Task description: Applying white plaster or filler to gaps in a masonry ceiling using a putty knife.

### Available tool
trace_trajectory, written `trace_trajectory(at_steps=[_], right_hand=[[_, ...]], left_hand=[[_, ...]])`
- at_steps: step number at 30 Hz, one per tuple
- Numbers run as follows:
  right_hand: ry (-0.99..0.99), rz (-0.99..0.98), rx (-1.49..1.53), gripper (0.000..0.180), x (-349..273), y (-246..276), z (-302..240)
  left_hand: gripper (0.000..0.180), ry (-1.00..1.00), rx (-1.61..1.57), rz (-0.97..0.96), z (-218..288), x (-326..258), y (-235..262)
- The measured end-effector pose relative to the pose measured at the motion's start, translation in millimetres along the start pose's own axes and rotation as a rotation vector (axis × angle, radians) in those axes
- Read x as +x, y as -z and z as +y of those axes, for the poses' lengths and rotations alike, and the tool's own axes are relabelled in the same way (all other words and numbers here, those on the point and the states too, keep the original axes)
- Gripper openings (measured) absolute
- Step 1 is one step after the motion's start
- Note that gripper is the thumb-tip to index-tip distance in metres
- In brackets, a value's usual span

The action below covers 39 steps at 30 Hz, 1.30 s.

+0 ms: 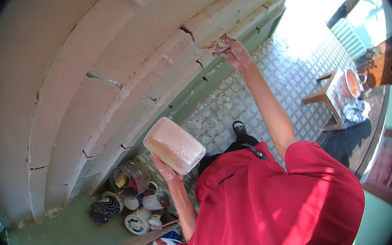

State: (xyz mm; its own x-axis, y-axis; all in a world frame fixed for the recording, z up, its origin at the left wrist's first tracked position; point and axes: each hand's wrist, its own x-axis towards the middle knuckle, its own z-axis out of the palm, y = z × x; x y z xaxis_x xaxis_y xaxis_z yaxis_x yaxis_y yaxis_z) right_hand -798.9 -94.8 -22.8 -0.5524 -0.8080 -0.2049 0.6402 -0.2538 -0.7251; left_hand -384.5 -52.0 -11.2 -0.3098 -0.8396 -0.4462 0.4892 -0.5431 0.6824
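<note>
We face the ridged wall (151,55), patterned floor (292,83) along its lower edge. Before it is the rectangular plastic tub (174,146), our left hand (166,168) clamped on its side; toward the wall's far end, we cannot tell whether our smeared right hand (230,51) grips anything.

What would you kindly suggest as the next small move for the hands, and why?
I would probably smear the dark gap in the wall with the right hand: that gap looks unfilled, this pale-smeared hand is already near it, and the left hand holds the tub ready below.
</note>
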Motion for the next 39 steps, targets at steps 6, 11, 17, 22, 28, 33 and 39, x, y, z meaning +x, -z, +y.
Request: trace_trajectory(at_steps=[6, 11, 17, 22, 28, 33, 39], right_hand=[[0.006, -0.055, 0.082, 0.022, 35, 18, 1], [-0.037, -0.042, 0.054, 0.018, 40, -10, -16], [0.007, 0.005, 0.05, 0.006, 60, -35, -32], [0.014, -0.106, 0.061, 0.004, 72, -34, -52], [-0.009, -0.183, 0.082, 0.007, 33, -6, -45], [-0.049, -0.116, -0.006, 0.005, 63, 7, -27], [0.06, -0.121, 0.062, 0.005, 42, -41, -48]], left_hand=[[0.067, -0.019, -0.117, 0.039, -55, -4, -61], [0.067, -0.033, -0.139, 0.123, -90, -9, -89], [0.067, -0.051, -0.154, 0.159, -101, -11, -102], [0.064, -0.104, -0.259, 0.101, -104, -7, -103], [0.066, -0.119, -0.228, 0.143, -104, -8, -95], [0.066, -0.124, -0.174, 0.127, -101, -9, -99], [0.066, -0.144, -0.217, 0.125, -102, -15, -91]])
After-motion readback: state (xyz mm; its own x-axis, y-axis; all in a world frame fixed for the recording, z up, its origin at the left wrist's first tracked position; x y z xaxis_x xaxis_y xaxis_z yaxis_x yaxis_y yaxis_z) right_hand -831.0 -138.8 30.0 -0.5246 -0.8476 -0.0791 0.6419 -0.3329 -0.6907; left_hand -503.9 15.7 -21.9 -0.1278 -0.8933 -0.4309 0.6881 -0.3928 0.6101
